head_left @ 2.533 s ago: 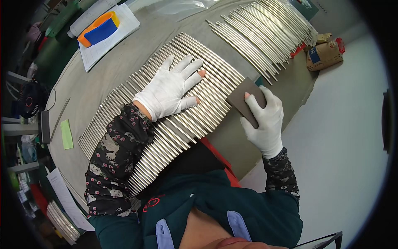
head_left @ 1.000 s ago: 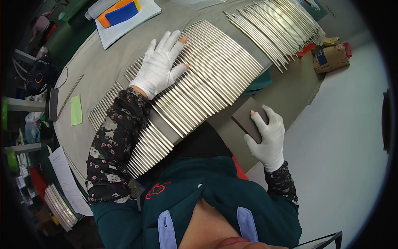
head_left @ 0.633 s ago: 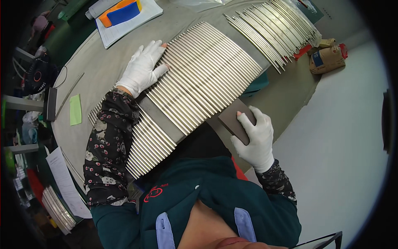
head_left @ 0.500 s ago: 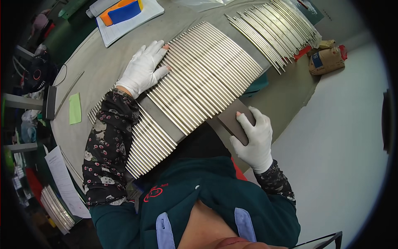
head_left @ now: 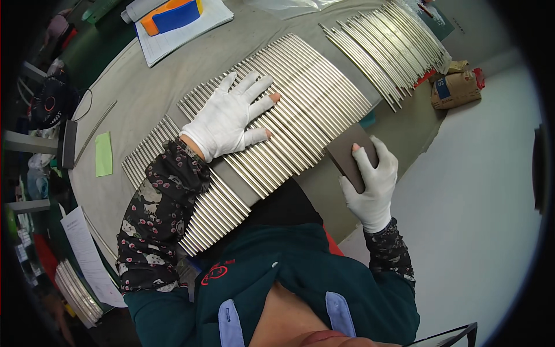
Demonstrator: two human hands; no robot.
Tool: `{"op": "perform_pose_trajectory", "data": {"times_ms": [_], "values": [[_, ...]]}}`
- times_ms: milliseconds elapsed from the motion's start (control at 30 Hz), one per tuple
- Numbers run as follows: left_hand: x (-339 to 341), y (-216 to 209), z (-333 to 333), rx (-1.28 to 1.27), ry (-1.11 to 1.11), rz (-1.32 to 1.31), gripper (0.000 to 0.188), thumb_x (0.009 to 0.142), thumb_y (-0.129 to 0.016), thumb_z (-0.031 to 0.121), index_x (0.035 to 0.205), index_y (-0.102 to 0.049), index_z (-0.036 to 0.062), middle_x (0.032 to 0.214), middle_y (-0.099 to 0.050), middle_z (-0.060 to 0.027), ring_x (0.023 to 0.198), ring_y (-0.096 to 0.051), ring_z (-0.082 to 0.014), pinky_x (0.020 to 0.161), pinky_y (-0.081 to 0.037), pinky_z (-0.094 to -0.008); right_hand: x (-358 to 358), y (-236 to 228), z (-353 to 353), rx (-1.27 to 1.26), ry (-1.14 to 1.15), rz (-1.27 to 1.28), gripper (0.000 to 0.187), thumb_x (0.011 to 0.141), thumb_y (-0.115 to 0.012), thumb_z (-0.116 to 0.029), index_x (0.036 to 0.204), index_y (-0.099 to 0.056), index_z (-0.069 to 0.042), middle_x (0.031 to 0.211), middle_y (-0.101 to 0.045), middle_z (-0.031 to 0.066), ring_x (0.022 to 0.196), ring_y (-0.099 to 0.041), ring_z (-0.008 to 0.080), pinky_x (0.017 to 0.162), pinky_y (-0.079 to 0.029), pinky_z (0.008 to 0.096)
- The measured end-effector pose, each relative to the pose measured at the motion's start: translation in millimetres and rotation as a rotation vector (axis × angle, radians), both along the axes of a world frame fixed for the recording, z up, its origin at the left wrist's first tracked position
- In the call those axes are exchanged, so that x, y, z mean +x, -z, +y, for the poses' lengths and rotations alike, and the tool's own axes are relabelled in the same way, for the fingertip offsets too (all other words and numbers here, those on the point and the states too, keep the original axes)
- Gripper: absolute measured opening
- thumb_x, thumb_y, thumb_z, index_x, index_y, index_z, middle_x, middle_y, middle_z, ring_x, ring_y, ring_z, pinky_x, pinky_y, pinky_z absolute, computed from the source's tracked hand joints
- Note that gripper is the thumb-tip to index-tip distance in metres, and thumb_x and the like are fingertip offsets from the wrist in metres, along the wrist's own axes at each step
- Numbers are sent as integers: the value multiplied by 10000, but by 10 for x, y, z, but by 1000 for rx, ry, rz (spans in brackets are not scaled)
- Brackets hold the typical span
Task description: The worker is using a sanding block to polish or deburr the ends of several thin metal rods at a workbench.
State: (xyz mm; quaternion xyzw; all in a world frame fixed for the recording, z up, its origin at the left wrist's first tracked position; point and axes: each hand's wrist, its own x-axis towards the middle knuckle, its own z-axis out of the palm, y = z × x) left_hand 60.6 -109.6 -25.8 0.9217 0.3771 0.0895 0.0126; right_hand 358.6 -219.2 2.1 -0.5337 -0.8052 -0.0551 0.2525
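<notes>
A wide row of shiny metal rods [head_left: 312,87] lies side by side on the table in front of me. My left hand [head_left: 234,118], in a white glove with bare thumb and index tips, rests flat on these rods with fingers spread. A shorter group of metal rods [head_left: 214,217] lies to its near left, a grey strip of table between the groups. At the row's right end, my gloved right hand [head_left: 373,188] grips a flat dark grey block [head_left: 351,151]. The block's edge is close to the rod ends; whether they touch I cannot tell.
Another batch of metal rods [head_left: 393,52] lies at the far right, beside a brown paper bag [head_left: 457,89]. Papers [head_left: 199,29] with an orange and blue object [head_left: 173,17] lie at the far left. A green slip [head_left: 104,154] and a thin curved rod [head_left: 95,133] are on the left.
My left hand has slid right across the rods, toward the middle of the row. My right hand and the grey block have shifted slightly right and away from me.
</notes>
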Motion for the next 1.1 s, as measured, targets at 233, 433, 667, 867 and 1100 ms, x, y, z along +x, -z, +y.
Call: {"op": "perform_pose_trajectory", "data": {"times_ms": [233, 433, 667, 867, 1100], "values": [[28, -27, -24, 2, -3, -9, 709, 897, -464, 591, 1413, -421, 107, 1503, -342, -180, 1382, -313, -393, 1128, -215, -571, -409, -10, 442, 30, -69, -89, 543, 667, -736, -152, 1193, -601, -134, 1252, -479, 216, 1013, -526, 355, 812, -453, 440], [23, 26, -9, 10, -8, -43, 706, 912, -427, 609, 1408, -431, 106, 1499, -350, -176, 1382, -316, -390, 1133, -212, -559, 48, -62, 40, -27, -41, -219, 558, 638, -752, -126, 1176, -603, -144, 1261, -484, 201, 1049, -521, 365, 843, -445, 446], [-32, 33, -26, 65, -6, 27, 733, 924, -373, 629, 1424, -401, 93, 1504, -334, -192, 1383, -311, -394, 1130, -222, -529, 154, -82, -255, -89, 24, -64, 595, 595, -745, -103, 1171, -601, -142, 1269, -483, 195, 1061, -503, 361, 895, -422, 454], [-74, -18, -118, 25, -16, 74, 725, 931, -368, 610, 1453, -361, 107, 1520, -303, -197, 1393, -293, -393, 1140, -207, -532, -170, -49, -325, -162, -47, -82, 626, 593, -769, -145, 1191, -586, -152, 1289, -472, 204, 1084, -497, 356, 875, -426, 445], [-180, 25, -99, -30, -17, 51, 733, 931, -360, 615, 1469, -335, 117, 1541, -245, -200, 1403, -269, -403, 1150, -182, -555, -110, 113, -343, -177, -15, 8, 598, 613, -768, -156, 1184, -589, -135, 1288, -464, 213, 1070, -488, 372, 893, -421, 461]]}}
